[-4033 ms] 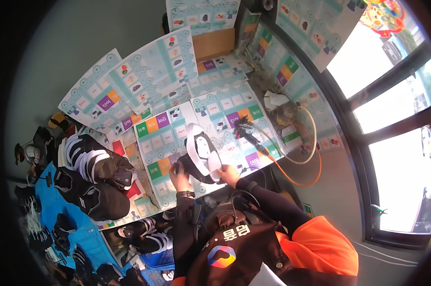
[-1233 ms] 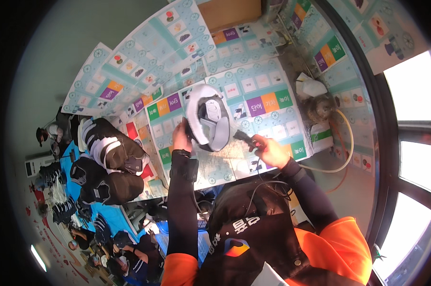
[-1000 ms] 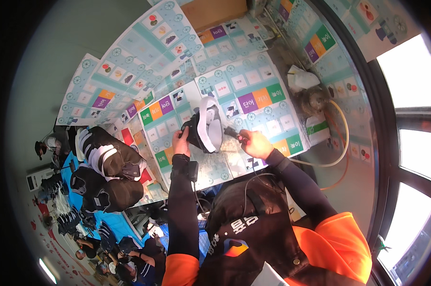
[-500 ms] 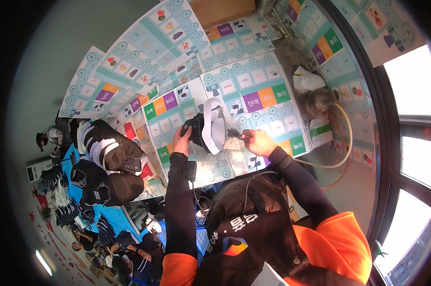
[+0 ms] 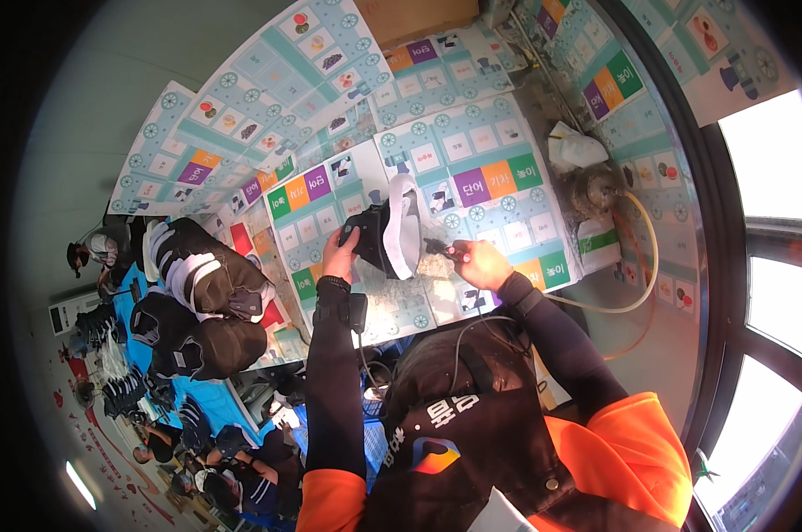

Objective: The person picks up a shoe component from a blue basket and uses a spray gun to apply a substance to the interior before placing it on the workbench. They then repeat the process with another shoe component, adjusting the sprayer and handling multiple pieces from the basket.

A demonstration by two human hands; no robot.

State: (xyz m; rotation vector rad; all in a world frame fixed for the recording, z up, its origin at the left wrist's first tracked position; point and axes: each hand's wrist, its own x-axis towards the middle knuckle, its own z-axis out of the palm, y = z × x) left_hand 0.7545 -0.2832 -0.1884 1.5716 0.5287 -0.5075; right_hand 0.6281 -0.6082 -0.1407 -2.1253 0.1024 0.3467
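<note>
A black shoe with a thick white sole (image 5: 402, 232) is gripped at its dark upper by my left hand (image 5: 338, 257), thumb on top and fingers mostly hidden behind it. The shoe is tipped on its side, the sole turned towards the right. Just right of the sole, my right hand (image 5: 482, 264) is closed around the handle of a small dark brush-like tool (image 5: 434, 246). A narrow gap separates the tool's tip from the sole. Beneath both hands lies a worktable (image 5: 383, 310) covered with printed pale-blue sheets.
Several black shoes with white soles (image 5: 210, 284) are piled left of the table. A dark, stained pot (image 5: 591, 191) stands at the right edge, with a white crumpled cloth (image 5: 576, 146) behind it and a pale hose (image 5: 651, 253) curving past. Upright printed boards (image 5: 268, 97) enclose the far side. Other people sit at the lower left.
The shoe has turned slightly, its sole now showing narrower and a little higher. My left hand has shifted only slightly; my right hand and the tool are nearly still.
</note>
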